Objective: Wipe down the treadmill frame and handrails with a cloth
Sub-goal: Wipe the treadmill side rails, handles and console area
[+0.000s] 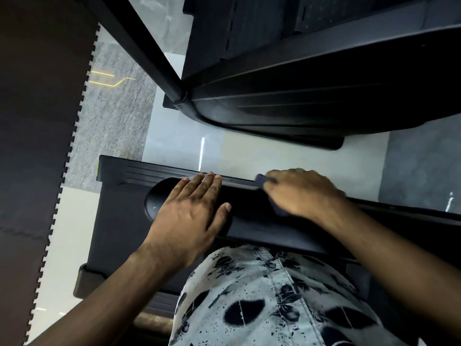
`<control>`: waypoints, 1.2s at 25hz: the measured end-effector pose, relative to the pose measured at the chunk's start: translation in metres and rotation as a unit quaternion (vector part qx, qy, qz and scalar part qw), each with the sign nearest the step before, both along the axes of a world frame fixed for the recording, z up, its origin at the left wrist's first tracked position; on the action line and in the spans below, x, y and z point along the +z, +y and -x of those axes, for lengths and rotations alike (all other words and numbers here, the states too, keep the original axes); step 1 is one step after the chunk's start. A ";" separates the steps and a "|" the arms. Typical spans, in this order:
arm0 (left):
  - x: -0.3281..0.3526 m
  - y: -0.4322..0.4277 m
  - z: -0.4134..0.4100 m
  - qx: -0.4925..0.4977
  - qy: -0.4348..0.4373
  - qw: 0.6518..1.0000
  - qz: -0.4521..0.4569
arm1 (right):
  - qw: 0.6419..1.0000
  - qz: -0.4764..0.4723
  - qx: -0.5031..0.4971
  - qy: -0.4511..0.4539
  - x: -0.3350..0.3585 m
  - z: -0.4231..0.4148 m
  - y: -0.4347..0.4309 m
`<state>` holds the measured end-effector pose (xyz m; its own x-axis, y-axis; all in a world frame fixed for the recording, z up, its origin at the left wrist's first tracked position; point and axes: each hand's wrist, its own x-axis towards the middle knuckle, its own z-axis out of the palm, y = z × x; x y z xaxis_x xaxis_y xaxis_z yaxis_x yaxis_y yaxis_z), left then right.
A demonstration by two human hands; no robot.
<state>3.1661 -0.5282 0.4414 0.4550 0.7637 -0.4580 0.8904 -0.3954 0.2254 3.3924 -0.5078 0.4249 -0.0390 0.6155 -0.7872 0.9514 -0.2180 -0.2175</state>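
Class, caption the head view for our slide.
Right hand holds a cloth on the treadmill frame; left hand rests flat nearby.

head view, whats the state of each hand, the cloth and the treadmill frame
left hand: flat, fingers straight, resting on the treadmill frame
right hand: grips the cloth, blurred
cloth: dark, bunched under the right hand, against the frame's edge
treadmill frame: black, bearing both hands

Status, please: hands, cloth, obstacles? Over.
Left hand flat on treadmill frame. Right hand grips dark cloth on frame. Left hand may block leftward wipe.
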 end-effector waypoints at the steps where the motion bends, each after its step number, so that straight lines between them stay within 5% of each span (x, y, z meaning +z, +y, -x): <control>1: 0.000 0.001 -0.001 -0.003 -0.004 1.000 0.006 | 0.997 -0.062 0.039 0.027 0.016 0.015 -0.017; 3: 0.000 0.002 -0.004 -0.012 -0.010 1.000 0.014 | 0.987 -0.115 0.082 0.075 0.023 0.022 -0.037; 7: 0.003 0.003 -0.010 -0.029 -0.013 0.999 0.028 | 0.999 0.033 -0.001 -0.031 0.007 -0.029 -0.004; 10: 0.002 0.001 -0.019 -0.033 -0.013 0.999 0.036 | 0.992 -0.103 0.050 0.051 0.020 0.003 -0.038; 12: 0.001 0.000 -0.024 -0.036 -0.011 0.999 0.028 | 0.992 -0.087 0.041 0.078 0.020 -0.008 -0.039; 15: 0.002 -0.003 -0.032 -0.046 -0.017 0.998 0.034 | 0.998 0.030 -0.053 -0.027 0.013 -0.046 -0.012; 18: 0.000 -0.006 -0.040 -0.055 -0.017 0.998 0.034 | 0.993 -0.106 0.040 0.037 0.027 -0.015 -0.047; 23: -0.002 -0.006 -0.049 -0.064 -0.021 0.997 0.041 | 0.999 0.029 -0.027 -0.036 0.010 -0.069 -0.025; 27: -0.003 -0.005 -0.060 -0.073 -0.026 0.996 0.052 | 0.998 -0.046 0.030 0.044 0.019 -0.053 -0.054; 30: -0.003 -0.004 -0.070 -0.083 -0.037 0.994 0.066 | 0.995 0.066 -0.027 -0.065 0.011 -0.104 -0.032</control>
<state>3.2356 -0.5327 0.4384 0.6059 0.6101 -0.5105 0.7944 -0.4985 0.3471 3.4964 -0.5400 0.4362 0.0982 0.5055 -0.8572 0.9557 -0.2882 -0.0605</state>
